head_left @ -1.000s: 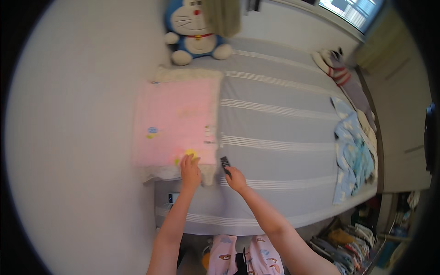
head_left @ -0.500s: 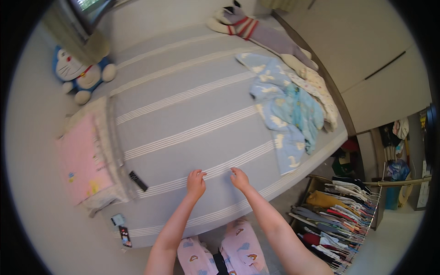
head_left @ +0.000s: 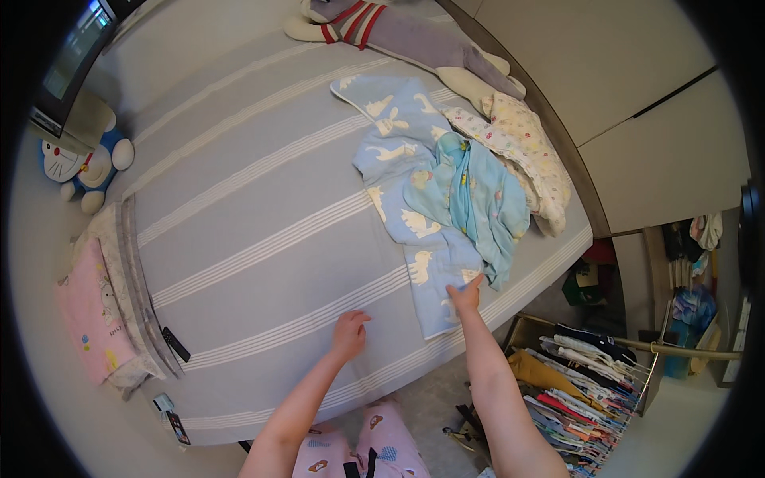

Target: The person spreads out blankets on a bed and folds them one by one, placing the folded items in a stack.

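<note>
My right hand [head_left: 465,295] is over the near end of a light blue blanket [head_left: 420,259] with white animal figures. Its thumb and fingers are apart; whether they touch the cloth I cannot tell. A crumpled turquoise cloth [head_left: 478,191] lies on the blanket, beside a cream patterned cloth [head_left: 542,171]. To the left, my left hand [head_left: 351,334] hovers above the grey striped bed sheet [head_left: 263,231], fingers loosely bent and holding nothing.
A long grey plush toy [head_left: 414,40] lies at the far side. On the left are a pink pillow [head_left: 94,311], a black remote [head_left: 176,344] and a blue-white plush [head_left: 96,163]. A rack of hanging clothes [head_left: 574,390] stands at lower right, below wardrobe doors [head_left: 637,159].
My view has shifted right, toward the blankets. My right hand has reached from bare sheet to the blue blanket's near end, while my left hand stays over the sheet.
</note>
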A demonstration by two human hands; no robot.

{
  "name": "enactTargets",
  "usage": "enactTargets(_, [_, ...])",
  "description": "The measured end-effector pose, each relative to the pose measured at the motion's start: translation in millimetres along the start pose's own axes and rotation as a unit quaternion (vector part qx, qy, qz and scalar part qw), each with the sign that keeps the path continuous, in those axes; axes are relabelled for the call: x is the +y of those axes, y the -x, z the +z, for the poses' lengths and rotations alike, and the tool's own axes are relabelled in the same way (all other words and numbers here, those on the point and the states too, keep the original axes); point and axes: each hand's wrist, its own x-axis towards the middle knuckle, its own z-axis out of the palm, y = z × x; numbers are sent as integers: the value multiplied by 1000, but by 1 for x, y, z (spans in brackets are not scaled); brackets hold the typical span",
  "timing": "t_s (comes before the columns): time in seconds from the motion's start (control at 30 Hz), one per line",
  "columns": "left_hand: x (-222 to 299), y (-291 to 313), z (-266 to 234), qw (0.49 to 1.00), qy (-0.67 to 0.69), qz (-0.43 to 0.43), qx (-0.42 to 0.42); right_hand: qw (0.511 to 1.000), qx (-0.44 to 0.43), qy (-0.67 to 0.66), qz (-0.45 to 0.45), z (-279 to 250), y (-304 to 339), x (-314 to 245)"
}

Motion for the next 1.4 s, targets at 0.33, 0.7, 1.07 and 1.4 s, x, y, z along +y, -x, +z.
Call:
enactTargets(0.33, [-6,-14,-18,996,-14,-82,18,918,-172,-75,-350,25,50,-82])
enactTargets(0.7, [-52,44,-63,994,-61,-77,43,953,-1,268,-138,15,-77,-14])
enactTargets(1.07, [-40,-2,-75,808,461,-361,71,833,-193,-485,-186,-35,90,-123])
enactTargets(1.4, [-23,60,-242,762,590,-260,56,703,-466,-464,-272,5,364,-164])
